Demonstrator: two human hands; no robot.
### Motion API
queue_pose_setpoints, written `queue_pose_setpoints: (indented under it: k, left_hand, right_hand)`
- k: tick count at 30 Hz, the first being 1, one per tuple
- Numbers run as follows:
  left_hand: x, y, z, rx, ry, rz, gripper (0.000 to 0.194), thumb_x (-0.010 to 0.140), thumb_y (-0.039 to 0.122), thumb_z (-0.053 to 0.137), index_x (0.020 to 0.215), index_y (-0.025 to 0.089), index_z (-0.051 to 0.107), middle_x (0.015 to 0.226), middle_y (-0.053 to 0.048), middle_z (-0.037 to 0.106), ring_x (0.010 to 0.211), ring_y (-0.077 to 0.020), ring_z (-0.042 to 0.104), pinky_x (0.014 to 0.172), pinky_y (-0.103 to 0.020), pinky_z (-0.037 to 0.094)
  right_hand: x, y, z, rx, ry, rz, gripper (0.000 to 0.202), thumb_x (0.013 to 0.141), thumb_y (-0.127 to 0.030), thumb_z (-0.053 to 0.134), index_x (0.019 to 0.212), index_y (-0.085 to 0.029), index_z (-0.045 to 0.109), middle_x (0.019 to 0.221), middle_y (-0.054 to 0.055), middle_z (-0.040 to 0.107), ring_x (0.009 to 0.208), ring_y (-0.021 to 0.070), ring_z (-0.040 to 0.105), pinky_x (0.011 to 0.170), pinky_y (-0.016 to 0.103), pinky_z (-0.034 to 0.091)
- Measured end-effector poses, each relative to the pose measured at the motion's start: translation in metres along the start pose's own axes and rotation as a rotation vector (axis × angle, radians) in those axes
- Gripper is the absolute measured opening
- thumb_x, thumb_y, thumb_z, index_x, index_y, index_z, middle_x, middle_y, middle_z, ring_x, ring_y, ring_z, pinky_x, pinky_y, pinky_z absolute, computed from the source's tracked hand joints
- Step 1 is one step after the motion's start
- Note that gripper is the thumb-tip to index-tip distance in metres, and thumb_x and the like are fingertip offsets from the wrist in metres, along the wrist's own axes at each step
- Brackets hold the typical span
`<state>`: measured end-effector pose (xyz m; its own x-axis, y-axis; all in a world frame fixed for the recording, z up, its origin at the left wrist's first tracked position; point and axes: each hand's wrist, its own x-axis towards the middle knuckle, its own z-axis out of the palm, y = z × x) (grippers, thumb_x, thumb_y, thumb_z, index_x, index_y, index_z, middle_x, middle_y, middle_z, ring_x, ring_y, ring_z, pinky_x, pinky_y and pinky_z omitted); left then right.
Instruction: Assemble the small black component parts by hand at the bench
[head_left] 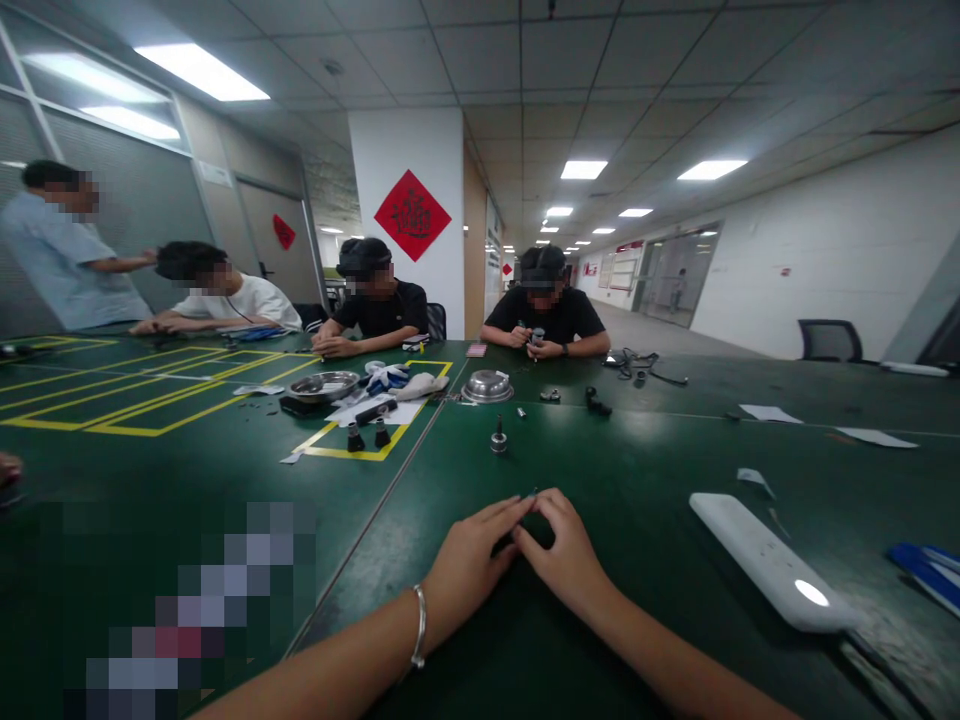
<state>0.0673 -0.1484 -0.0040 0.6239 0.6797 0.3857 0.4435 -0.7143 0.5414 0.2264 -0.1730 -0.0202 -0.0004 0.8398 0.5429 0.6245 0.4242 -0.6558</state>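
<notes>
My left hand [476, 550] and my right hand [562, 545] meet at the fingertips above the green table [420, 620]. A tiny dark object [535, 492] shows between the fingertips, too small to name. The fingers of both hands are bent together around it. A silver bracelet is on my left wrist. Just beyond my hands stands a small metal part [499, 437] with an upright dark shaft. Farther off lie a small cylinder [521, 412] and a round metal bowl [487, 387], which looks upside down.
A white power strip [772, 565] lies to the right, with a blue object [930, 575] beyond it. Two black parts [367, 436], gloves [405, 382] and a metal dish [324, 386] are at the left. Several people are at the far side.
</notes>
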Motion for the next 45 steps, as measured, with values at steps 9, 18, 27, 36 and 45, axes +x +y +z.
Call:
queue_pose_setpoints:
  k: [9,18,27,36,45]
  left_hand:
    - [0.0,0.0,0.0,-0.104,0.029,-0.154,0.08,0.074,0.007,0.056,0.14,0.036,0.021,0.141,-0.003,0.038,0.104,-0.0171,0.059,0.093,-0.035,0.048]
    - [0.002,-0.004,0.002,-0.19,-0.015,-0.221,0.082,0.073,0.006,0.055,0.139,0.036,0.019,0.124,0.0,0.056,0.099,-0.0159,0.062,0.092,-0.033,0.047]
    - [0.001,-0.003,0.001,-0.192,0.031,-0.252,0.084,0.072,0.008,0.058,0.14,0.032,0.015,0.109,-0.001,0.064,0.098,-0.0172,0.062,0.089,-0.033,0.047]
    - [0.001,-0.006,0.0,-0.285,-0.006,-0.216,0.079,0.071,0.006,0.056,0.139,0.024,0.019,0.103,-0.004,0.066,0.096,-0.0177,0.062,0.088,-0.033,0.046]
    - [-0.002,-0.004,0.006,-0.343,0.058,-0.199,0.084,0.07,0.004,0.056,0.139,0.029,0.016,0.129,-0.009,0.048,0.093,-0.0154,0.062,0.086,-0.035,0.049]
  right_hand:
    - [0.003,-0.002,-0.003,-0.033,-0.077,-0.083,0.01,0.087,-0.02,0.055,0.088,-0.019,0.065,0.085,0.003,0.054,0.081,0.0185,0.054,0.073,0.03,0.041]
    - [0.006,-0.002,-0.007,-0.036,-0.156,-0.206,0.014,0.09,-0.017,0.049,0.094,-0.019,0.062,0.088,0.003,0.054,0.083,0.0179,0.053,0.075,0.03,0.04]
    - [0.002,-0.006,-0.006,-0.101,-0.186,-0.234,0.014,0.091,-0.014,0.045,0.098,-0.019,0.056,0.093,0.005,0.053,0.088,0.0196,0.051,0.08,0.033,0.039]
    - [0.002,-0.012,-0.01,-0.057,-0.24,-0.192,0.015,0.091,-0.015,0.045,0.098,-0.02,0.057,0.092,0.003,0.052,0.085,0.0183,0.051,0.076,0.03,0.04]
    - [0.003,-0.004,-0.008,0.057,-0.173,-0.008,0.012,0.087,-0.023,0.049,0.081,-0.018,0.058,0.083,0.002,0.054,0.079,0.0178,0.053,0.07,0.028,0.042]
